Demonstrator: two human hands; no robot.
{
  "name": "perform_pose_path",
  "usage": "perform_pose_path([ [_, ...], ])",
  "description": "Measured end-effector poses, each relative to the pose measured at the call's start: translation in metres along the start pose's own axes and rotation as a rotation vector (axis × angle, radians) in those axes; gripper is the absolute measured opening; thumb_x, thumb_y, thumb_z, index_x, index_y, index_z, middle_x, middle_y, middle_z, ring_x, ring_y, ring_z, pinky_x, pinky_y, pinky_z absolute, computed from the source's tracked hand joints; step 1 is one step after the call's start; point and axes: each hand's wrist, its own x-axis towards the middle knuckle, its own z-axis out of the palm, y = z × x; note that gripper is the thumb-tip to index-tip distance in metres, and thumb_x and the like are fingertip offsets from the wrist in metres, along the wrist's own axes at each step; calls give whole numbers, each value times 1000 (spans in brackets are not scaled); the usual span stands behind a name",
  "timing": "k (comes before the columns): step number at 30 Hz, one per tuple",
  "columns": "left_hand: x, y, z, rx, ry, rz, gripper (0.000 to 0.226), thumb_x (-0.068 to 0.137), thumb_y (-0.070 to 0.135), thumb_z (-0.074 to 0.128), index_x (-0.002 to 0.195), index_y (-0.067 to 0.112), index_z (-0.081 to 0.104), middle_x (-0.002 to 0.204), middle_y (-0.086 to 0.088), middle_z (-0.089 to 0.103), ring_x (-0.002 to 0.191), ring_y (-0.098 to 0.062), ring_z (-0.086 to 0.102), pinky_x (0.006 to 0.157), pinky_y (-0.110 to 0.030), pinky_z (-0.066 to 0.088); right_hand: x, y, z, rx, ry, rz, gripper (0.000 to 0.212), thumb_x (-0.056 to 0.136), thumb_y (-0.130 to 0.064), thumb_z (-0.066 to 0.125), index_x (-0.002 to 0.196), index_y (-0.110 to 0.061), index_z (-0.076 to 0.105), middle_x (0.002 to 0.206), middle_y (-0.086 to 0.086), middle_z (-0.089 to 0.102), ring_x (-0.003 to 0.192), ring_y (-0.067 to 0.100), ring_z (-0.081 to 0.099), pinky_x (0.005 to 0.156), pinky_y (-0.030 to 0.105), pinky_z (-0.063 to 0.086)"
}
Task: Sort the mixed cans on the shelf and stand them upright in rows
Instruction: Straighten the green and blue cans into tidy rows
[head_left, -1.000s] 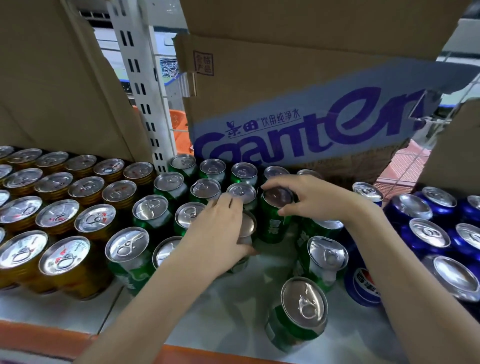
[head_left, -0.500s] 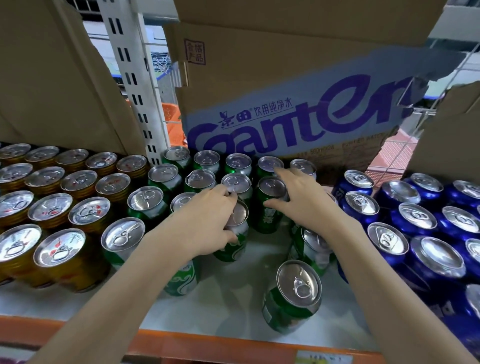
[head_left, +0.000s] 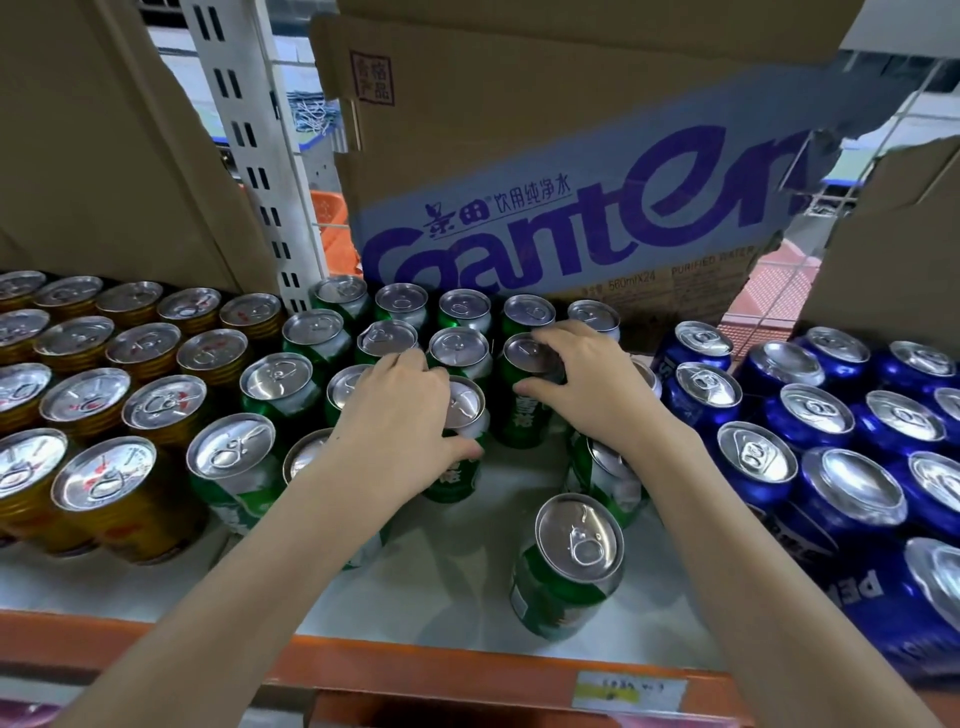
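Observation:
Green cans stand in rows in the middle of the white shelf (head_left: 457, 577). My left hand (head_left: 400, 421) wraps over the top of one upright green can (head_left: 460, 457) at the front of a row. My right hand (head_left: 587, 384) grips another upright green can (head_left: 524, 410) just to its right. Two more green cans stand apart nearer me, one (head_left: 571, 566) by the shelf edge and one (head_left: 608, 478) under my right wrist. Gold cans (head_left: 104, 395) fill the left side, blue cans (head_left: 810, 426) the right.
A torn cardboard box with blue lettering (head_left: 561, 223) stands behind the green cans. More cardboard (head_left: 104, 145) backs the gold cans. A white slotted upright (head_left: 249, 156) rises at the back. The orange shelf lip (head_left: 415, 670) carries a price label (head_left: 628, 691).
Both hands have stayed on their green cans and pushed them slightly back toward the rows. The view has shifted, and more blue cans show on the right.

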Motion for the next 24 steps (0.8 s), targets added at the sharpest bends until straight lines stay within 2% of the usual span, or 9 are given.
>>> perform_pose_path([
  [6,-2,1,6,-29,39,5,68,79,59,60,127,13,47,121,-4,46,117,-21,41,95,-28,34,-1,2,0,6,2,0,51,81,-32,69,125,-11,55,125,6,53,111,22,50,89,29,39],
  [11,-7,0,13,-42,91,12,76,83,56,56,140,11,34,130,-4,42,124,-20,37,102,-27,29,-4,2,-6,49,7,13,60,85,-41,63,136,-15,44,131,5,52,117,20,49,89,20,33],
  [14,-9,-3,12,-106,97,20,86,82,57,58,146,13,22,136,-4,39,128,-20,33,105,-27,26,-8,5,-28,32,73,18,53,89,-35,58,137,-15,43,131,5,53,118,19,50,92,21,33],
  [16,-12,-2,5,-194,103,38,94,80,58,60,149,17,10,141,-3,34,132,-21,27,107,-28,22,-13,12,-47,-15,78,57,47,90,-28,59,133,-14,49,125,7,58,111,21,54,92,23,36],
  [18,-16,1,-1,-279,188,70,88,81,56,59,148,21,15,144,1,31,133,-18,23,106,-24,19,-18,22,-62,-64,42,102,40,88,-26,61,125,-14,56,115,7,63,98,20,57,89,28,42],
  [20,-21,9,-3,-360,244,129,74,84,53,57,145,23,28,139,6,36,130,-12,27,102,-18,18,-22,31,-67,-118,-31,143,41,85,-31,64,122,-14,57,109,6,64,92,19,55,83,28,41],
  [24,-35,36,-1,-507,167,270,60,85,55,53,136,24,43,126,8,48,118,-8,41,97,-18,30,-22,37,-52,-263,-184,167,64,78,-54,62,130,-18,51,116,9,60,105,25,54,85,32,41],
])
